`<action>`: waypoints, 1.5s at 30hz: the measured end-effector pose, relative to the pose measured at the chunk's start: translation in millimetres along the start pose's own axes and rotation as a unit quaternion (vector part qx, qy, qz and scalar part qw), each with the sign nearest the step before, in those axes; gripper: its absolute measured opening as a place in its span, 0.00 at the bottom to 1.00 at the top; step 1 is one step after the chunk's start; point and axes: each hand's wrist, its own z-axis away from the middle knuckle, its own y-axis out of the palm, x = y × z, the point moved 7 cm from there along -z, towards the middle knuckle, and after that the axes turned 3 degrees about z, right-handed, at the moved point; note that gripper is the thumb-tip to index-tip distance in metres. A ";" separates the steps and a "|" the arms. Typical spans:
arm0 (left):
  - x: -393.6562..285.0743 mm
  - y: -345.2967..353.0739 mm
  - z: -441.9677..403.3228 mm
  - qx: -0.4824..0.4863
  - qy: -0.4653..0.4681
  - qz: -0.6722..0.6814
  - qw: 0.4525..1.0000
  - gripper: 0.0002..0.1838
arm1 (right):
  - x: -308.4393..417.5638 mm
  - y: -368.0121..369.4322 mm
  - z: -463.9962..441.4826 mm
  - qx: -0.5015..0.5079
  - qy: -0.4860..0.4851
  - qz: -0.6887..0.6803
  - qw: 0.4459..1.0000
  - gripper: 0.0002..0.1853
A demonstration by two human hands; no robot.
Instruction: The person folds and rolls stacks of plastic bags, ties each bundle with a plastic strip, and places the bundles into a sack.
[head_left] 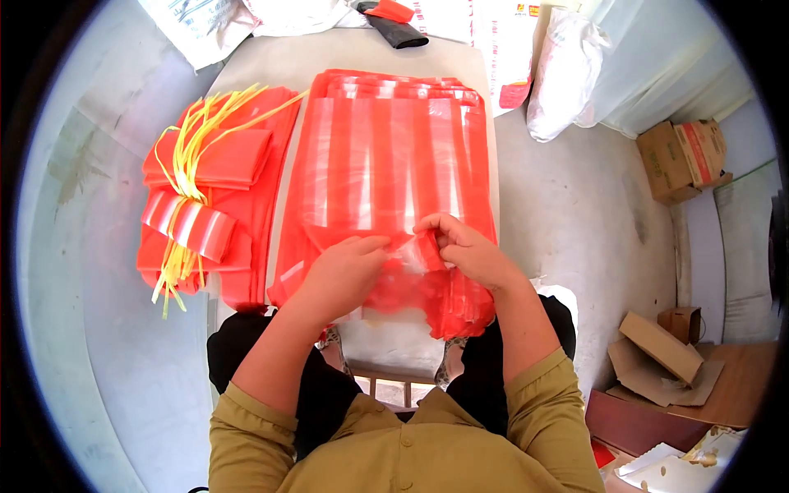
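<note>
Right now, a stack of red striped plastic bags (378,156) lies on the pale counter (279,59) in front of the person. The right hand (467,248) pinches crumpled plastic at the near part of the stack, its grip closed on a bag (421,251). The left hand (352,264) touches the plastic beside it, though whether its grip is closed I cannot tell. Left of the stack, yellow strips (191,156) lie over folded red bags (234,160).
</note>
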 end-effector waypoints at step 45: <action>-12.9 -0.2 3.8 -0.029 -0.013 -0.078 0.996 0.09 | 24.3 38.8 -19.9 -0.151 -0.206 0.379 0.890 0.28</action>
